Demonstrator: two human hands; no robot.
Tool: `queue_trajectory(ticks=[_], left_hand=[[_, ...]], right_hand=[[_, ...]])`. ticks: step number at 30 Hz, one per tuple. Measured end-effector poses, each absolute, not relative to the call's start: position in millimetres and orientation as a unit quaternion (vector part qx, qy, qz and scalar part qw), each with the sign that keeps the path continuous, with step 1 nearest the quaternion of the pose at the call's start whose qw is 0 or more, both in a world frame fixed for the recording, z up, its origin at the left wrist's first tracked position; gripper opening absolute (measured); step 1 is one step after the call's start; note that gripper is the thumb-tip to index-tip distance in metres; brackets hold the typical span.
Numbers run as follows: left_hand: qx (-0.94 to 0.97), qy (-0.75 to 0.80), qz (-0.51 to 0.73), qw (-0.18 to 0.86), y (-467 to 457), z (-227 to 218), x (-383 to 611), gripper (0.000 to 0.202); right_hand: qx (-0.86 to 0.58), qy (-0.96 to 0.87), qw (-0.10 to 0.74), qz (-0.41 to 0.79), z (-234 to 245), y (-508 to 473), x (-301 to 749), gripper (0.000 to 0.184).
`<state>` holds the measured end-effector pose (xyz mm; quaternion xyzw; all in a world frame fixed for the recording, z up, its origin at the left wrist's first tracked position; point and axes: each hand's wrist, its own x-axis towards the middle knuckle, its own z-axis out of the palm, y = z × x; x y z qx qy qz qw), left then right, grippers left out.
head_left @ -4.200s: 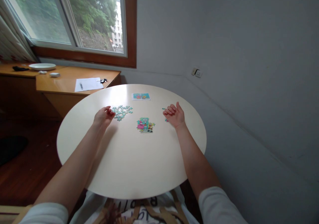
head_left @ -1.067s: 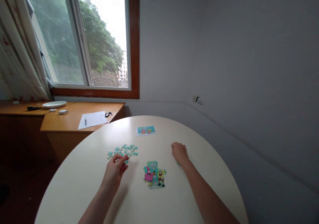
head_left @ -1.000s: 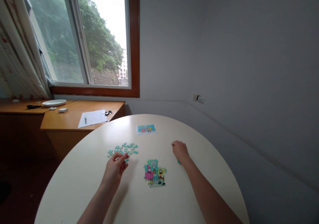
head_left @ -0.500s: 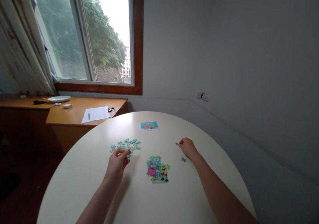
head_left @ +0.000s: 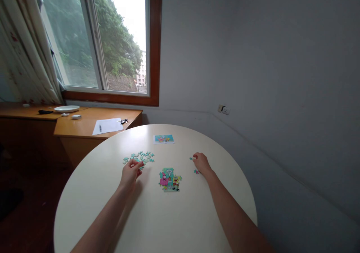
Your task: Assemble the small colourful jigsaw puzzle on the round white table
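A partly joined cartoon jigsaw (head_left: pixel 170 179) lies in the middle of the round white table (head_left: pixel 157 215). Left of it is a scatter of several loose teal pieces (head_left: pixel 140 157). My left hand (head_left: pixel 130 172) rests at the near edge of that scatter, fingers curled in a pinch; what they hold is hidden. My right hand (head_left: pixel 201 163) lies right of the jigsaw, fingers closed on a small teal piece (head_left: pixel 191 158). Another loose piece (head_left: pixel 196 171) lies on the table just under that hand. A small reference picture (head_left: pixel 164 139) lies farther back.
A wooden desk (head_left: pixel 84 129) stands left behind the table with a paper sheet (head_left: pixel 108 126), keys (head_left: pixel 123 121) and a white plate (head_left: pixel 66 108). A window (head_left: pixel 92 39) and curtain (head_left: pixel 25 58) are behind it. A grey wall with a socket (head_left: pixel 223 110) runs along the right.
The view tilted up from the table to the room. My right hand picked a small teal piece off the table and shifted slightly. My left hand stayed curled by the loose pieces.
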<state>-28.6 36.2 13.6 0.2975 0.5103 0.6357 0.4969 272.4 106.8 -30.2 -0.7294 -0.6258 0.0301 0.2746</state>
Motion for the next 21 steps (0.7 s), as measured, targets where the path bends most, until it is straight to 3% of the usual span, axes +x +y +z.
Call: queue_trajectory(ticks=[6,21], left_hand=[[0.331,0.509,0.631,0.483,39.4,10.0,-30.4,0.042],[0.426,0.507,0.594,0.457,37.9,0.3,-20.5,0.045]], right_hand=[[-0.729,-0.631,0.266,0.002,-38.1,97.0,259.6,0.028],[-0.751,-0.610,0.253,-0.007,-38.5,95.9,257.9,0.018]])
